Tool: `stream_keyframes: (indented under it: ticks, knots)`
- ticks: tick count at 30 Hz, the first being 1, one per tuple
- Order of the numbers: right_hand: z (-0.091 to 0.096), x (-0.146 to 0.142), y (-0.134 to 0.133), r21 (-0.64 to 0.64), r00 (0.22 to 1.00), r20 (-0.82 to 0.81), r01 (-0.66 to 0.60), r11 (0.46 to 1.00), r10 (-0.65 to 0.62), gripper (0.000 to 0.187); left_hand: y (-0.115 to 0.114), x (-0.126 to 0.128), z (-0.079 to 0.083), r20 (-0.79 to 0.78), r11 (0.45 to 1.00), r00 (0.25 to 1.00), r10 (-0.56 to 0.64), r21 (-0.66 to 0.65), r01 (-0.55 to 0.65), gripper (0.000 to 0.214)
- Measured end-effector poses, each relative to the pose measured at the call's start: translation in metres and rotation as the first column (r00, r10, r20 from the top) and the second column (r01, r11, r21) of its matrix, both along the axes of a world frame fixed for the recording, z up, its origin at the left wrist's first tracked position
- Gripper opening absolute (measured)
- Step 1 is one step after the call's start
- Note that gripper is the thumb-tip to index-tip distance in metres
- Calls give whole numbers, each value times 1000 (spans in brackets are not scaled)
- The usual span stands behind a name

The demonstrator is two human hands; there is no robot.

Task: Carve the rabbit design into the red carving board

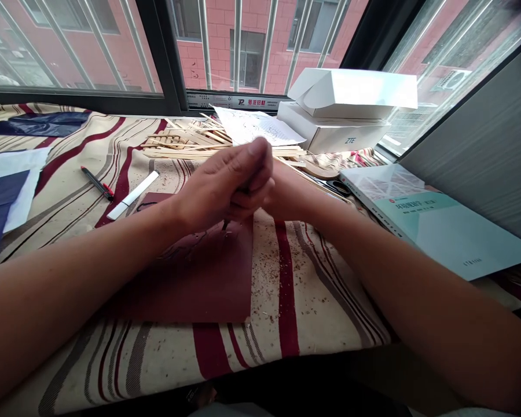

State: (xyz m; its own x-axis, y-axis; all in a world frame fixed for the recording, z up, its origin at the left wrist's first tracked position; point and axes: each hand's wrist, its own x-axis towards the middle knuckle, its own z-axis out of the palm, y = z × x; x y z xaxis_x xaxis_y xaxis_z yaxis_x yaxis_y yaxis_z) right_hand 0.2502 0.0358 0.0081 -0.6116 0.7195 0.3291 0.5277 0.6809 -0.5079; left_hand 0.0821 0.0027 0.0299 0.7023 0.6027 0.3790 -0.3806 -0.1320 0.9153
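My left hand (226, 182) is closed, its thumb up on top, above the far part of a dark red board (208, 284). Pressed against it from the right is my right hand (270, 191), fingers curled and largely hidden behind the left. A thin dark tip (225, 225) pokes out below the two hands and reaches the board; the rest of that thing is covered by the fingers. Dark drawn or cut lines run over the board near the tip. Pale crumbs or shavings lie scattered on the striped cloth (321, 313) to the right.
A black-and-red pen (97, 184) and a white-handled strip-like tool (133, 195) lie left of the board. Behind are thin wooden sticks (173, 145), a printed sheet (260, 124) and white boxes (351, 116). A book (443, 220) and black scissors handle (338, 186) are at right.
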Motion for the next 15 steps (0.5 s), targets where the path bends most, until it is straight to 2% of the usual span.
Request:
stream_keyframes:
  ticks: [1, 2, 3, 4, 5, 6, 7, 8, 9, 10, 11, 12, 13, 15]
  knots:
    - [9, 6, -5, -171, 989, -91, -130, 977, 116, 14, 2, -3, 1, 41, 998, 998, 54, -27, -53, 53]
    - [15, 10, -9, -405, 941, -185, -335, 850, 283, 13, 3, -6, 3, 80, 991, 988, 129, -54, -125, 54]
    - [19, 12, -13, -586, 878, -268, -475, 656, 396, 14, 5, -9, 4, 118, 976, 971, 210, -78, -202, 57]
    - [20, 12, -15, -677, 797, -366, -582, 450, 479, 19, 6, -12, 5, 144, 958, 948, 283, -97, -271, 60]
    - [18, 10, -16, -677, 733, -463, -655, 335, 498, 21, 7, -14, 6, 160, 939, 927, 339, -113, -324, 62]
    - [15, 7, -15, -673, 720, -487, -670, 313, 494, 21, 7, -16, 7, 167, 924, 911, 378, -127, -360, 63]
    - [11, 4, -14, -650, 751, -486, -652, 390, 447, 19, 6, -17, 7, 170, 915, 901, 398, -137, -379, 65]
    - [6, 1, -12, -609, 819, -471, -571, 550, 328, 16, 5, -17, 7, 167, 911, 898, 407, -145, -385, 66]
    - [3, 0, -9, -558, 878, -442, -428, 711, 183, 14, 3, -16, 8, 160, 910, 899, 408, -148, -387, 68]
    - [0, -1, -7, -503, 906, -422, -257, 825, 25, 15, 1, -14, 8, 152, 913, 903, 403, -145, -383, 68]
    - [-1, -1, -5, -457, 907, -408, -106, 883, -103, 19, -2, -12, 8, 144, 918, 909, 391, -137, -373, 69]
    - [-2, 0, -3, -423, 905, -388, -6, 906, -175, 21, -4, -10, 8, 132, 926, 919, 372, -126, -357, 70]
    - [-2, 1, -2, -394, 911, -363, 42, 918, -197, 21, -7, -8, 8, 119, 935, 930, 348, -116, -335, 70]
    - [-1, 4, -2, -315, 950, -291, 19, 949, -116, 17, -10, -4, 6, 73, 956, 957, 281, -113, -272, 69]
